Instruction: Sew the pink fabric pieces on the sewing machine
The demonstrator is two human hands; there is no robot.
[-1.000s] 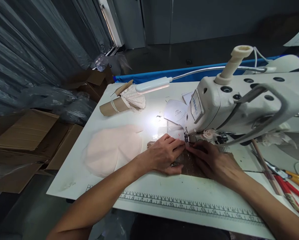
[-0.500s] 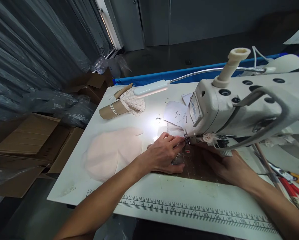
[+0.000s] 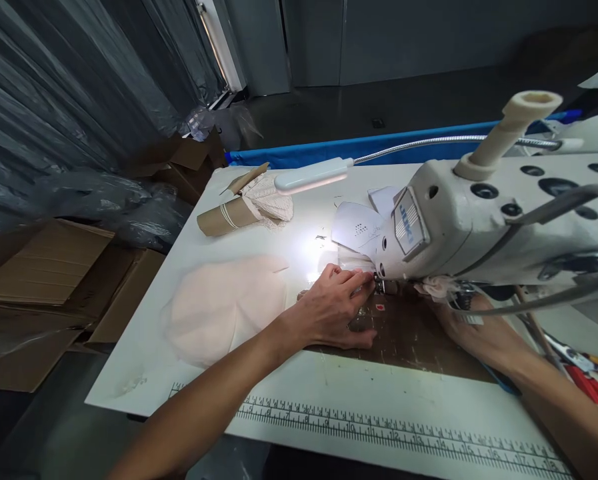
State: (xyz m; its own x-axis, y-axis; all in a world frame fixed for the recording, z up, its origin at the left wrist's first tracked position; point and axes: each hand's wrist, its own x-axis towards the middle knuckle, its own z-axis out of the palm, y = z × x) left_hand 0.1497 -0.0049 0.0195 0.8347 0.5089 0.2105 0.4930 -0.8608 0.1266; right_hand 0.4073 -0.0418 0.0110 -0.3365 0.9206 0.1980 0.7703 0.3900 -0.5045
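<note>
My left hand point(image 3: 336, 308) lies flat on the dark brown patch of the table point(image 3: 419, 343), its fingertips pressing a small clear and white piece point(image 3: 351, 263) right at the needle of the white sewing machine point(image 3: 479, 220). The fingers are stretched out and hold nothing. My right hand point(image 3: 473, 330) reaches under the machine head from the right; its fingers are hidden behind the machine. A stack of pale pink fabric pieces point(image 3: 223, 307) sits just left of my left forearm.
A white gooseneck lamp point(image 3: 311, 179) lights the needle area. A cardboard roll wrapped with lace point(image 3: 231, 213) and white pattern pieces point(image 3: 356, 227) lie behind. A printed ruler point(image 3: 379, 433) runs along the front edge. Red-handled tools point(image 3: 591, 387) lie at right. Cardboard boxes point(image 3: 43, 267) stand left of the table.
My right hand has slid back to the right and further under the machine head, uncovering the brown patch. My left hand has stayed at the needle. The view has shifted slightly.
</note>
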